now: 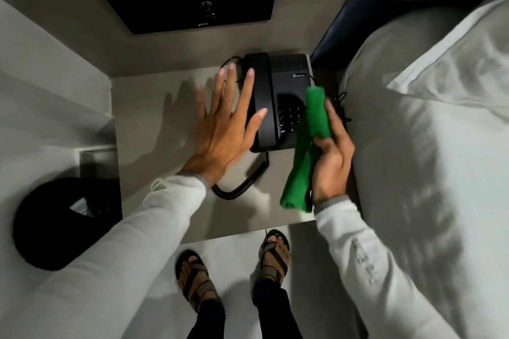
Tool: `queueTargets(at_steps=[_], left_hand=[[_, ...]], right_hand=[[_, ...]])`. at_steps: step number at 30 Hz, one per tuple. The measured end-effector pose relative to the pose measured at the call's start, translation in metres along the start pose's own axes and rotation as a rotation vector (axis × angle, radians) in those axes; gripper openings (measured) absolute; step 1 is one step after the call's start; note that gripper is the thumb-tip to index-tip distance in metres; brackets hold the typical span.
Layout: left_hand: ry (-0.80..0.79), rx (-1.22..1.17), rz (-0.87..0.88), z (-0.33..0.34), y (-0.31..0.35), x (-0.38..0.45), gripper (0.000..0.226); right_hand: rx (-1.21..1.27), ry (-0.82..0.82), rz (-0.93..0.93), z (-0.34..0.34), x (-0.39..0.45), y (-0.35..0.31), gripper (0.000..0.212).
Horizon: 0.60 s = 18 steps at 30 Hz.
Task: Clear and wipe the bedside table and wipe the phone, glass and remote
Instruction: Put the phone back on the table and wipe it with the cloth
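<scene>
Standing on grey bedside table: black phone; bed alongside.

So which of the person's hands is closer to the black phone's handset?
The left hand: its spread fingers reach onto the handset of the black corded desk phone. The right hand, gripping a green cloth, is over the keypad side.
</scene>
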<state>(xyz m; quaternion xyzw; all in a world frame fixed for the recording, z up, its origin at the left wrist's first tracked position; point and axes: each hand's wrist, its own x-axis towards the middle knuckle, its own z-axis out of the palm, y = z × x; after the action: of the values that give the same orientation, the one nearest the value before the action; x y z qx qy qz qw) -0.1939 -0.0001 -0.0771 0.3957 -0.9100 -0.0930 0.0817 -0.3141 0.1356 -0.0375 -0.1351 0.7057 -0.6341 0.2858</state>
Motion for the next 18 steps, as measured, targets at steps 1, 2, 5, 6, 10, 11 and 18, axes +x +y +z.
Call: queueTargets(at_steps=[1, 2, 5, 6, 10, 11, 18], left_hand=[[0.014, 0.026, 0.028, 0.001, 0.007, 0.011, 0.069], [0.019, 0.057, 0.066, 0.005, 0.012, 0.023, 0.067], [-0.017, 0.141, 0.16, 0.023, 0.012, 0.036, 0.063], [-0.024, 0.156, 0.168, 0.028, 0.011, 0.035, 0.064], [-0.013, 0.119, 0.171, 0.037, 0.01, 0.033, 0.066], [-0.016, 0.084, 0.179, 0.038, 0.01, 0.034, 0.066], [-0.06, 0.02, 0.237, 0.034, 0.0, 0.034, 0.065]], right_hand=[[-0.054, 0.013, -0.045, 0.003, 0.02, -0.009, 0.065], [-0.133, 0.014, -0.094, 0.008, 0.041, -0.017, 0.064], [-0.534, -0.183, -0.17, 0.031, 0.1, -0.024, 0.058], [-0.71, -0.31, -0.185, 0.038, 0.115, -0.02, 0.056], [-1.232, -0.494, -0.497, 0.038, 0.143, 0.009, 0.064], [-1.283, -0.491, -0.553, 0.034, 0.142, 0.016, 0.063], [-1.391, -0.358, -0.662, 0.034, 0.125, 0.041, 0.059]])
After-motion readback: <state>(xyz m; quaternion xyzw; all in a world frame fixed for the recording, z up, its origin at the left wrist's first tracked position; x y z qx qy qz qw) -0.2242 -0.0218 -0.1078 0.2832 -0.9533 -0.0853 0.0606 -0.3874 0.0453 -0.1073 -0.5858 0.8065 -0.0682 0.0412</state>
